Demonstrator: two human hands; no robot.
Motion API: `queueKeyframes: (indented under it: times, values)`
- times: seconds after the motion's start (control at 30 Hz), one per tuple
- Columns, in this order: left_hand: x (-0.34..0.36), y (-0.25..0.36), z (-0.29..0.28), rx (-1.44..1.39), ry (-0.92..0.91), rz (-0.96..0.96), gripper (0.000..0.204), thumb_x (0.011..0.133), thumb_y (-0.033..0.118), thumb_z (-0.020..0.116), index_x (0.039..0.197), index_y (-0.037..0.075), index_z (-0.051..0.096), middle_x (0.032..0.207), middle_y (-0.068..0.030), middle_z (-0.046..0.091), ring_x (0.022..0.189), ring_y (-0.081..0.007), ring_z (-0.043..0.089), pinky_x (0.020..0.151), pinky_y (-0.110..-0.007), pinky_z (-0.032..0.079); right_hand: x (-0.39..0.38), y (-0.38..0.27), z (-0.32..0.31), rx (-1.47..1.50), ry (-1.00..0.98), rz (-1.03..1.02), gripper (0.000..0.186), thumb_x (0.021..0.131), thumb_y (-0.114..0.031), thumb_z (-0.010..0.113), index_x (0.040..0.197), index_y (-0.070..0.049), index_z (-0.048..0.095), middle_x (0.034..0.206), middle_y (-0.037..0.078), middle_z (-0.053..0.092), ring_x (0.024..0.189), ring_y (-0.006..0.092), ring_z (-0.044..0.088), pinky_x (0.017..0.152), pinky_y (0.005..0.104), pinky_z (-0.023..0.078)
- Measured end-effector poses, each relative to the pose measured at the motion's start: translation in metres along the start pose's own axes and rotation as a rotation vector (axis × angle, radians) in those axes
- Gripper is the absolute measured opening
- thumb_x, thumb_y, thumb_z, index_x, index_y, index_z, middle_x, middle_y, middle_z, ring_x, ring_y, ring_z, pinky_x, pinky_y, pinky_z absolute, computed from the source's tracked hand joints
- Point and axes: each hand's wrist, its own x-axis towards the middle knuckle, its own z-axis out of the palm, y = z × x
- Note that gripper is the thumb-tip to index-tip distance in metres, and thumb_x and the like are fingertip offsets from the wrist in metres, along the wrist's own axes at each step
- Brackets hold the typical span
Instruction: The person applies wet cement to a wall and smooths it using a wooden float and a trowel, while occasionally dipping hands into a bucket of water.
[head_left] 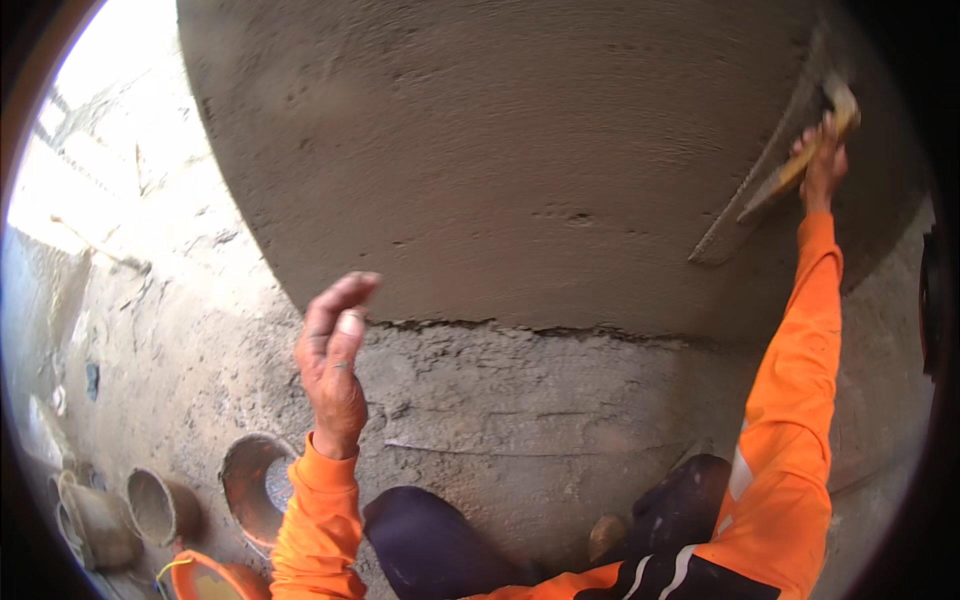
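Note:
My right hand [824, 165] is wrapped round the yellowish handle of a long plastering float [765, 192]. The float's long edge lies at a slant against the wet grey plaster on the wall [480, 170], towards its right side. My left hand [335, 355] is raised in front of the plaster's lower left corner, holding nothing. Its fingers are loosely bent, with the thumb apart from them. Fine curved strokes and a few small pits mark the plaster. Its lower edge is ragged.
Rough, mortar-strewn ground [520, 400] lies below the wall, between my knees and the plaster. At lower left stand a round mortar-stained tub [235, 490], a grey bucket [165, 508], another bucket [105, 535] and an orange container [185, 575]. Bright light falls at upper left.

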Motion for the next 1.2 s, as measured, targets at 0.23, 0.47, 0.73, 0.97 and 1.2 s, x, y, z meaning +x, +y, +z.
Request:
queueKeyframes:
  times: [0.23,0.47,0.73,0.97,1.2]
  values:
    - [-0.049,-0.054,0.195,0.555,-1.151,-0.136,0.056,0.084,0.05,0.055,0.114,0.003,0.056,0.106,-0.0179,0.057,0.099,-0.0238,0.057,0.083,-0.036,0.046,-0.132,0.068,-0.188,0.135,0.583,0.339,0.031,0.082,-0.019,0.063,0.106,-0.009,0.045,0.057,0.002,0.044,0.042,0.0135,0.046,0.037,0.0291,0.043]
    - [-0.153,-0.139,0.395,-0.566,-0.708,-1.361,0.071,0.085,0.061,0.046,0.121,0.0,0.046,0.108,-0.0106,0.057,0.094,-0.0223,0.056,0.078,-0.037,0.047,-0.26,0.102,-0.17,0.523,0.744,0.735,0.036,0.081,-0.03,0.065,0.098,-0.009,0.041,0.07,0.004,0.046,0.055,0.0176,0.049,0.05,0.0343,0.047]
    - [-0.172,-0.196,0.387,-0.824,0.153,-1.24,0.029,0.087,0.027,0.052,0.099,0.0,0.053,0.094,-0.0129,0.056,0.079,-0.0239,0.06,0.065,-0.031,0.055,-0.343,0.133,-0.269,0.649,-0.333,1.367,0.04,0.088,-0.023,0.059,0.119,0.0,0.05,0.112,0.015,0.057,0.097,0.023,0.059,0.081,0.0388,0.049]
    - [-0.155,-0.176,0.331,-0.023,0.124,-0.87,0.036,0.089,0.031,0.048,0.107,0.0,0.052,0.091,-0.0151,0.056,0.066,-0.0196,0.059,0.057,-0.03,0.055,-0.481,0.106,-0.432,-1.331,-0.787,1.251,0.064,0.079,-0.035,0.065,0.124,0.005,0.043,0.123,0.026,0.048,0.111,0.0384,0.05,0.09,0.047,0.042]
    - [-0.142,-0.148,0.299,0.362,0.003,-0.559,0.035,0.084,0.031,0.057,0.091,-0.003,0.061,0.075,-0.0121,0.062,0.058,-0.018,0.062,0.054,-0.028,0.055,-0.492,0.061,-0.412,-1.129,-1.045,1.745,0.04,0.081,-0.034,0.062,0.1,0.0,0.055,0.11,0.022,0.055,0.1,0.0336,0.056,0.083,0.0408,0.045]
